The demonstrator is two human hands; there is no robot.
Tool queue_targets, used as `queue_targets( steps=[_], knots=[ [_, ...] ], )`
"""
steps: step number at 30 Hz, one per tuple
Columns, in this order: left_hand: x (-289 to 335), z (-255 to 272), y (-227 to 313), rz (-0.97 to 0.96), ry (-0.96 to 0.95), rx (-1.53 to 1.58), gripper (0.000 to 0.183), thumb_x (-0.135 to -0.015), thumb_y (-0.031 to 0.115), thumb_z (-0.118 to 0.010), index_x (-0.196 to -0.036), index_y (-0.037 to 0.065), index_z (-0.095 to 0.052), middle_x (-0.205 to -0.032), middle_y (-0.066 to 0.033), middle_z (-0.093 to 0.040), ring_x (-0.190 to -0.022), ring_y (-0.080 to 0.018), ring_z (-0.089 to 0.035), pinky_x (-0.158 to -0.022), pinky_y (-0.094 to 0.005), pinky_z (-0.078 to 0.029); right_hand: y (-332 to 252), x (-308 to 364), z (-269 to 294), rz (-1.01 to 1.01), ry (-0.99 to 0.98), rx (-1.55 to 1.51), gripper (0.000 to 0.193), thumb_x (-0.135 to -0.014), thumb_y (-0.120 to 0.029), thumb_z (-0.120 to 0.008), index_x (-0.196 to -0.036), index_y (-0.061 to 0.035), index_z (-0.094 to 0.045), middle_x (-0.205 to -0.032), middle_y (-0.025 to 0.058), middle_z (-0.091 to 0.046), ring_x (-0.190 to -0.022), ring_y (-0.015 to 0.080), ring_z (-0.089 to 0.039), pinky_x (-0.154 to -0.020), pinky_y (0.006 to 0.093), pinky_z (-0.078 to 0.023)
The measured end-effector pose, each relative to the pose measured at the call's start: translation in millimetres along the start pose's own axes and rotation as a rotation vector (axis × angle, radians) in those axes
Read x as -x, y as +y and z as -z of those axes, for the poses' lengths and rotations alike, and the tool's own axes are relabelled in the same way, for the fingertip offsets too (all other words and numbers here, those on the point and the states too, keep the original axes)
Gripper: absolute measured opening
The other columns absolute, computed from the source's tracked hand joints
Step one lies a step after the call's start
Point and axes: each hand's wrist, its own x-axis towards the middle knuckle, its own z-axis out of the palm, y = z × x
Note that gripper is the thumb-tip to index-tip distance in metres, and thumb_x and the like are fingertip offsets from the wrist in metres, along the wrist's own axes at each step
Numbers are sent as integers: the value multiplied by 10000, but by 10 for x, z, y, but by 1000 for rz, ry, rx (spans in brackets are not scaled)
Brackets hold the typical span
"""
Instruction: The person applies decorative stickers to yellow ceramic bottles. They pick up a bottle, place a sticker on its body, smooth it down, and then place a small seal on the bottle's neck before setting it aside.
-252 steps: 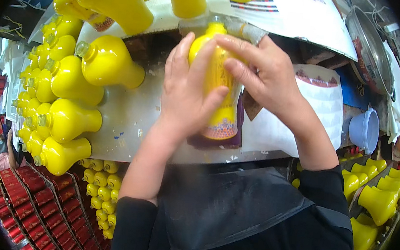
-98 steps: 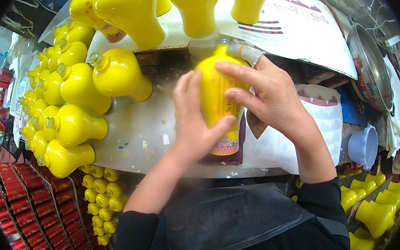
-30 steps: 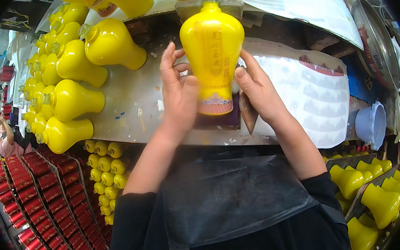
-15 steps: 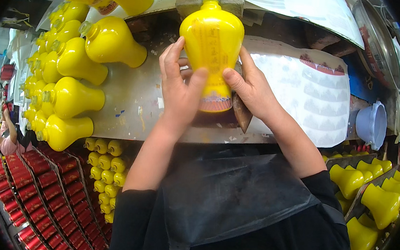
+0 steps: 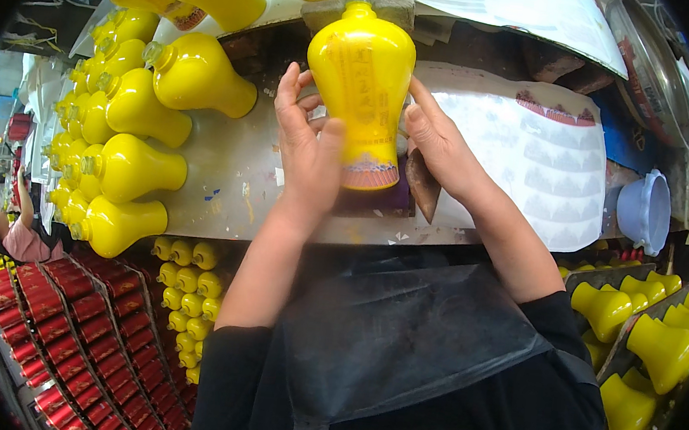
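A glossy yellow vase-shaped bottle [image 5: 363, 59] lies neck-away in front of me. Faint vertical lettering runs down its face, and a pink-and-blue patterned band [image 5: 369, 174] rings its foot. Its clear neck lies by a rough grey block [image 5: 396, 19]. My left hand [image 5: 309, 137] is at the bottle's left side, fingers apart, thumb beside the narrow lower part. My right hand [image 5: 438, 145] is at the right side, its fingertips near or against the edge and its thumb off the face. Contact behind the bottle is hidden. Beneath the foot is a dark purple piece [image 5: 375, 200], beside a brown pointed block [image 5: 422, 185].
Several yellow bottles [image 5: 205, 73] lie along the table's left. A wet-looking decal sheet [image 5: 543, 172] lies at right, near a pale blue bucket [image 5: 642, 212]. Red cylinders [image 5: 95, 307] are racked lower left; more yellow bottles [image 5: 662, 349] fill racks lower right. A co-worker [image 5: 27, 234] is far left.
My right thumb has come off the bottle's face to its side. The left hand has shifted slightly left, away from the bottle. The bottle has barely moved.
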Motion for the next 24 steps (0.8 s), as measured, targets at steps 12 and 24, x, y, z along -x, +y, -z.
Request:
queue_targets(
  steps=[12,24],
  knots=[
    [-35,30,-121,-13,-15,-64,694,-993,274,-670,-1561,56,-335,-1478,-152,-405,-1181,-250,-562,-944,-371,-540,-21,-31,-46,-13,-28,279,804,-1023,-580,-471,-1580,-40,-261,-1344,283,-614,-1250,422,-621,-1046,448,-496],
    [-28,-38,143,64,-71,-229,985,-799,218,-783,-1561,-19,-206,-1484,-269,-341,-1318,-388,-451,-1140,-484,-381,-95,-76,0,-9,76,235,827,-970,-480,-587,-1588,-27,-276,-1269,354,-631,-1192,473,-637,-1030,470,-490]
  ],
)
